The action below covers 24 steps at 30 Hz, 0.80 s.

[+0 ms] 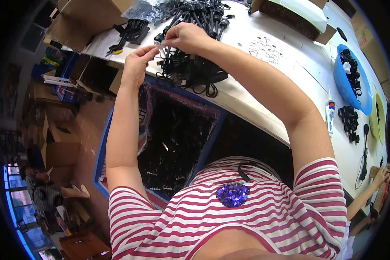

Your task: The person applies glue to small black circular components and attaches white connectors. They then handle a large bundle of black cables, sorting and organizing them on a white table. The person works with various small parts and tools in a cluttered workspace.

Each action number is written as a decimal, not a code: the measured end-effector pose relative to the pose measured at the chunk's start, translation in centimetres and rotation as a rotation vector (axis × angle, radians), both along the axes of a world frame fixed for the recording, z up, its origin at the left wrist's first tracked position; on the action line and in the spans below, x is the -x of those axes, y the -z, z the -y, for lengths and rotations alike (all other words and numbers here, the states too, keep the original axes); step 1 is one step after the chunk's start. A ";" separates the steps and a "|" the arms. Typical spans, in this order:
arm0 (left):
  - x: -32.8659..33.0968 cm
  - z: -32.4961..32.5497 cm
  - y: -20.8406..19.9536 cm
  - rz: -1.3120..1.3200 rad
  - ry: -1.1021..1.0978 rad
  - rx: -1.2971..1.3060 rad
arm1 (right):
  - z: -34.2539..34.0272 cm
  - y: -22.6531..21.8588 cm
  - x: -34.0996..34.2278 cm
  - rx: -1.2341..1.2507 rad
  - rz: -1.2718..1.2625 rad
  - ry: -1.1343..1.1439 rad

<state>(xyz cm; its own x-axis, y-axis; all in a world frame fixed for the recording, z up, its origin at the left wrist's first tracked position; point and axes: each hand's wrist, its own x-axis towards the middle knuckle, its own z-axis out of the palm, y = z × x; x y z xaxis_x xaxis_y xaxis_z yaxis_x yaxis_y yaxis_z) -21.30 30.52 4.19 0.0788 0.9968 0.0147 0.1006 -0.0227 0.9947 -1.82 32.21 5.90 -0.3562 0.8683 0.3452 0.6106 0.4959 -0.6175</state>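
Over the near edge of the white table [247,93], my two hands meet with fingertips pinched. My left hand [138,64] and my right hand [187,37] hold a tiny, pale, clear-looking piece [160,46] between them, too small to name. Just below and behind it lies a tangle of black cables [195,71] with plugs, some ends hanging past the table edge. More black cables with thick round heads [203,15] are heaped behind my right hand. Left of them are flat black parts [137,32] and a small tool with a yellow part [117,52].
Small white pieces [266,50] are scattered on the table. Rightward are a white tube [330,117], black rings [349,123] and a blue basin [340,82]. A blue-rimmed crate [100,160] stands below the table. Another person's hand [380,177] shows at far right; someone sits [47,188] at left.
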 end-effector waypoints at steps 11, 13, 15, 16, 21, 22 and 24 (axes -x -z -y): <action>-1.1 0.5 0.5 0.115 -0.074 -0.214 | 1.7 -1.3 1.3 -0.220 0.138 0.099; -0.3 0.2 0.9 0.187 -0.017 -0.203 | 1.0 -0.7 1.4 -0.071 -0.033 0.068; 0.7 -0.8 1.4 0.384 0.143 0.042 | -1.2 -0.2 0.4 0.269 -0.223 -0.163; 1.3 -0.9 1.6 0.479 0.217 0.164 | -1.8 0.2 0.2 0.433 -0.361 -0.272; -1.2 0.4 0.8 0.098 -0.085 -0.168 | 1.7 -1.7 1.5 -0.246 0.298 0.140; -1.7 0.5 0.7 0.045 -0.112 -0.214 | 1.6 -0.6 1.5 -0.583 0.259 0.148; -2.0 0.9 0.2 -0.068 -0.175 -0.304 | 1.6 -0.5 1.8 -0.665 0.222 0.148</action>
<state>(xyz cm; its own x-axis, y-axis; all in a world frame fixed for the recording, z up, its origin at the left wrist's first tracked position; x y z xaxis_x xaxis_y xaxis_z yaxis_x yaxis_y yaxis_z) -19.34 29.66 3.98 -0.0817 0.9461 0.3135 0.1944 -0.2934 0.9360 -3.57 30.59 6.39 -0.3746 0.5441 0.7507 0.7766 0.6264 -0.0665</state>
